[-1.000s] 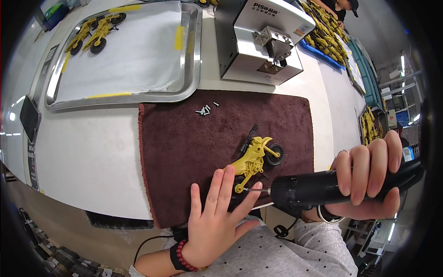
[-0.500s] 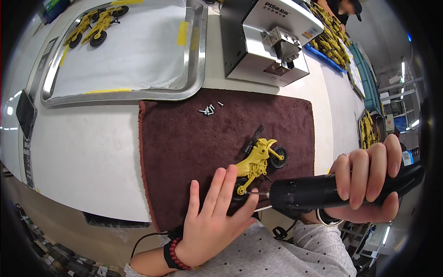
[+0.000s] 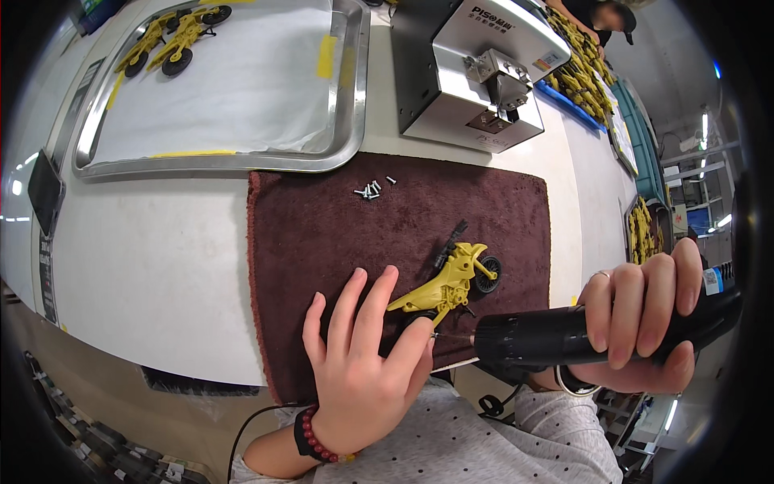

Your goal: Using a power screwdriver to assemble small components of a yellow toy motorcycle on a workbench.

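A yellow toy motorcycle (image 3: pixel 445 282) with black wheels lies on its side on a brown cloth mat (image 3: pixel 322 234). My left hand (image 3: pixel 363 347) is at its rear end, with thumb and index finger closed on the rear wheel area and the other fingers spread over the mat. Those fingers partly hide the rear wheel. In my right hand (image 3: pixel 641 323) is a black electric screwdriver (image 3: pixel 532 335), held level. Its thin bit points left, and the tip is beside my left fingertips at the rear wheel.
Several small silver screws (image 3: pixel 369 190) lie on the mat's far part. Behind stand a metal tray (image 3: pixel 351 121) holding yellow toy motorcycles (image 3: pixel 177 50) and a boxy screw-feeding machine (image 3: pixel 476 73). At far right are a blue tray (image 3: pixel 572 105) heaped with yellow parts and another person (image 3: pixel 584 12).
My left hand has slid back off the motorcycle's body, its index finger now at the rear wheel. The screwdriver stays nearly in place. The view has shifted slightly.
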Tool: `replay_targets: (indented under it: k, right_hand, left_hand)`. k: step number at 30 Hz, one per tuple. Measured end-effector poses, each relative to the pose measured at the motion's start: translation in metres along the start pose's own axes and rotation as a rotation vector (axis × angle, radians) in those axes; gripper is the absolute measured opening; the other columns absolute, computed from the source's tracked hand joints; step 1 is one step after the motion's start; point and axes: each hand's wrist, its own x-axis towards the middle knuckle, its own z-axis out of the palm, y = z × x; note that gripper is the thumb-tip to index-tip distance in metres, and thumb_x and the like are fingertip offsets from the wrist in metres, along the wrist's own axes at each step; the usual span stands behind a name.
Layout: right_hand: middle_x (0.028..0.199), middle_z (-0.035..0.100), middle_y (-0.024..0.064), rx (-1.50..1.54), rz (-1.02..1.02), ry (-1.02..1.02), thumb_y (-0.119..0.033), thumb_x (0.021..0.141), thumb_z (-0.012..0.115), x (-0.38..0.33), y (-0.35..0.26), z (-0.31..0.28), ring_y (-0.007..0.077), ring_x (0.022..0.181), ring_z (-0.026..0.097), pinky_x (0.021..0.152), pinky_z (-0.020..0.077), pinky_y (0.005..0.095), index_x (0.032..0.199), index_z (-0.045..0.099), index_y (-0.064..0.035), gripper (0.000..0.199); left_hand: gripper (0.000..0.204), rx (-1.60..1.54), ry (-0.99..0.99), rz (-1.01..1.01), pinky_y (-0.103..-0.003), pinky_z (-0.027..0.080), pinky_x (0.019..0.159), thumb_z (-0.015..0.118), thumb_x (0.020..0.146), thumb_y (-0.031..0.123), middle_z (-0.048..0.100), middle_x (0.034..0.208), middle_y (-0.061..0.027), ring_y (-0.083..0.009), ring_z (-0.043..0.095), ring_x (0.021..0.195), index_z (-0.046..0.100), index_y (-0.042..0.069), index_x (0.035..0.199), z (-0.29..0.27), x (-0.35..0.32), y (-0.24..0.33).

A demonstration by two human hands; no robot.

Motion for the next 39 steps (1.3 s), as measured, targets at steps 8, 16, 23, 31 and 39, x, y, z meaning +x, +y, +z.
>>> replay_targets:
  k: [8,16,23,31,39]
  right_hand:
    - [0.065,0.051,0.0031,-0.011,0.003,-0.003,-0.011,0.072,0.063,0.000,0.003,0.003,0.0139,0.050,0.055,0.051,0.0492,0.0281,0.093,0.035,-0.0103,0.035]
    - [0.065,0.052,0.0035,-0.093,0.020,-0.021,-0.010,0.072,0.065,-0.002,0.001,0.004,0.0146,0.051,0.056,0.051,0.0505,0.0285,0.093,0.035,-0.0093,0.037]
    - [0.066,0.053,0.0044,-0.051,-0.046,-0.060,-0.009,0.072,0.066,-0.004,0.014,0.007,0.0149,0.051,0.057,0.051,0.0507,0.0274,0.093,0.036,-0.0089,0.037]
    - [0.063,0.053,0.0049,-0.140,-0.098,-0.190,-0.006,0.070,0.069,-0.007,0.008,0.014,0.0148,0.050,0.057,0.050,0.0521,0.0252,0.089,0.038,-0.0079,0.036]
    - [0.059,0.054,0.0055,-0.169,-0.072,-0.191,-0.001,0.069,0.070,-0.010,0.014,0.023,0.0148,0.047,0.056,0.047,0.0511,0.0242,0.085,0.041,-0.0064,0.033]
  left_hand:
    - [0.019,-0.031,0.028,-0.016,-0.048,0.023,0.102,0.074,0.062,0.016,0.054,0.124,-0.0128,-0.0308,0.046,0.120,0.068,0.017,0.080,0.002,-0.001,-0.004]
    - [0.019,-0.034,0.024,-0.009,-0.048,0.023,0.103,0.074,0.063,0.016,0.057,0.121,-0.0121,-0.0308,0.047,0.120,0.069,0.016,0.081,0.002,-0.002,-0.004]
    - [0.018,-0.029,0.034,-0.011,-0.049,0.023,0.103,0.074,0.065,0.017,0.058,0.119,-0.0118,-0.0315,0.048,0.119,0.069,0.016,0.083,0.004,-0.004,-0.008]
    - [0.018,-0.041,0.043,0.006,-0.049,0.022,0.103,0.073,0.067,0.018,0.058,0.118,-0.0118,-0.0316,0.048,0.119,0.069,0.017,0.084,0.004,-0.004,-0.006]
    - [0.019,-0.046,0.042,-0.012,-0.049,0.021,0.104,0.073,0.066,0.018,0.059,0.117,-0.0110,-0.0312,0.049,0.118,0.069,0.017,0.085,0.004,-0.005,-0.010]
